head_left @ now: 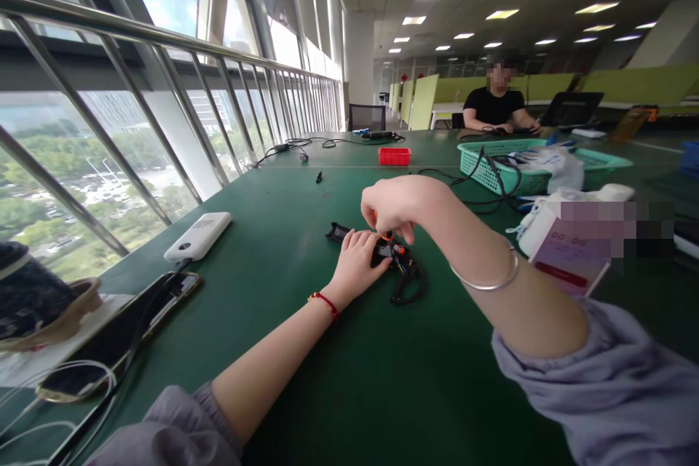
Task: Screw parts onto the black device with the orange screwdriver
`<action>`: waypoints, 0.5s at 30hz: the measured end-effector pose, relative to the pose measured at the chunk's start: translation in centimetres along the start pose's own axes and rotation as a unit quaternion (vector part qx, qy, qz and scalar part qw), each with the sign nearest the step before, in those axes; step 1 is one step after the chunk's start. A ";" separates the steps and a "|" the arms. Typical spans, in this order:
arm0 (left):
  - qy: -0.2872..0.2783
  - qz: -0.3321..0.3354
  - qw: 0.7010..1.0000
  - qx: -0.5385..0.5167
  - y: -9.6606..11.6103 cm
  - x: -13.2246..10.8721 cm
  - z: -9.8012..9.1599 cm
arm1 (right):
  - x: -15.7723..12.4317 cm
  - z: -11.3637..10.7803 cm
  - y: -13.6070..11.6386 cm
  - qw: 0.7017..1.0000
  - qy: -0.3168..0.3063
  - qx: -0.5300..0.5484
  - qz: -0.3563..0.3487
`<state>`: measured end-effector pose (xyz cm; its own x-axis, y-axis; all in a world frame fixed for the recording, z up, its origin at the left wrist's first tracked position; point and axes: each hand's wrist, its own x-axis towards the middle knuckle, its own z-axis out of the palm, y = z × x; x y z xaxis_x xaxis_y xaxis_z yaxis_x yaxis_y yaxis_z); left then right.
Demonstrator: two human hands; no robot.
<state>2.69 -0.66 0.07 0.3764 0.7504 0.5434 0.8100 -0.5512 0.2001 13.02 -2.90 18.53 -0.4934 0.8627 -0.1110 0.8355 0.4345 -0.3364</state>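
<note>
My left hand (356,257) rests with fingers curled on a small black device (343,234) with coloured wires and a black cable loop (408,285) on the green table (306,349). My right hand (394,205) hovers just above it, fingers pinched on a thin orange-handled tool (386,234) that points down into the device. A red string is on my left wrist, a silver bangle on my right.
A white power bank (197,236) and a phone (117,331) lie at the left. A teal basket (538,164) with cables, a white box (568,247) and a red tray (394,155) sit beyond. Another person sits at the far end. A railing and windows run along the left.
</note>
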 end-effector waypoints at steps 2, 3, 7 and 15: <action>0.005 0.000 1.000 0.002 0.1 -0.1 0.0 | 0.2 0.1 0.8 0.997 -0.036 -0.021 0.065; 0.006 0.001 1.000 0.004 0.1 -0.1 0.0 | 0.3 0.1 1.4 0.994 -0.048 -0.028 0.089; -0.001 0.003 1.000 0.016 0.1 -0.2 0.1 | 0.3 0.1 4.1 0.992 -0.050 0.001 0.117; -0.018 0.004 1.000 0.025 0.1 -0.2 0.1 | -1.6 -0.4 7.1 0.997 -0.057 -0.012 0.052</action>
<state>2.75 -0.88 -0.10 0.3993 0.7589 0.5143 0.8278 -0.5396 0.1536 19.81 -1.12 16.67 -0.4274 0.8690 -0.2494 0.8883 0.3524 -0.2945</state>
